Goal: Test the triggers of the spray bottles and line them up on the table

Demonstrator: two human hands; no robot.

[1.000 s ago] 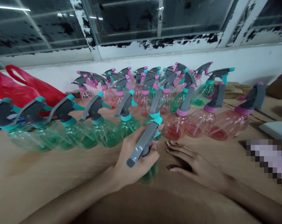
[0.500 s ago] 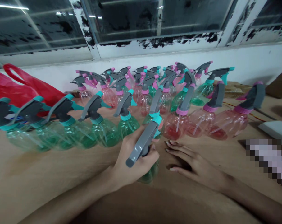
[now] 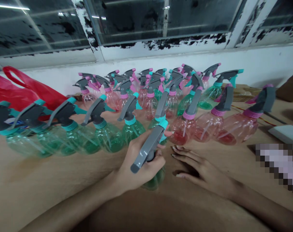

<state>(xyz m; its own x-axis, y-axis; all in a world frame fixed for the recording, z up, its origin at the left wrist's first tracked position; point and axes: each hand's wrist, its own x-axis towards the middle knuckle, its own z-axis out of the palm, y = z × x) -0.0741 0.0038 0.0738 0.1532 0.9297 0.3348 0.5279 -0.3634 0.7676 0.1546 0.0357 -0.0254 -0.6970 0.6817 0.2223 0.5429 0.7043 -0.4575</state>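
Note:
My left hand (image 3: pixel 139 161) is closed round the neck of a green spray bottle (image 3: pixel 154 180) with a grey and teal trigger head. One or more fingertips stick out past the trigger, and the hand hides most of the bottle's upper body. To the right, my right hand (image 3: pixel 199 167) rests on the table (image 3: pixel 195 209) with its fingers stretched out, holding nothing. Just beyond the hands stands a row of spray bottles: several green ones (image 3: pixel 110 138) at left and middle, and three pink ones (image 3: pixel 184 130) at right.
Behind the front row, more pink and green spray bottles (image 3: pixel 150 104) crowd toward the wall. A red plastic bag (image 3: pixel 27 93) lies at the left. Cardboard (image 3: pixel 243 92), a brown box (image 3: pixel 290 87) and a white object (image 3: pixel 285 133) are on the right. A blurred patch covers something nearby.
The fingers of my left hand near the trigger have shifted slightly, with the fingertips now extended further right. The bottle and my right hand stay where they were.

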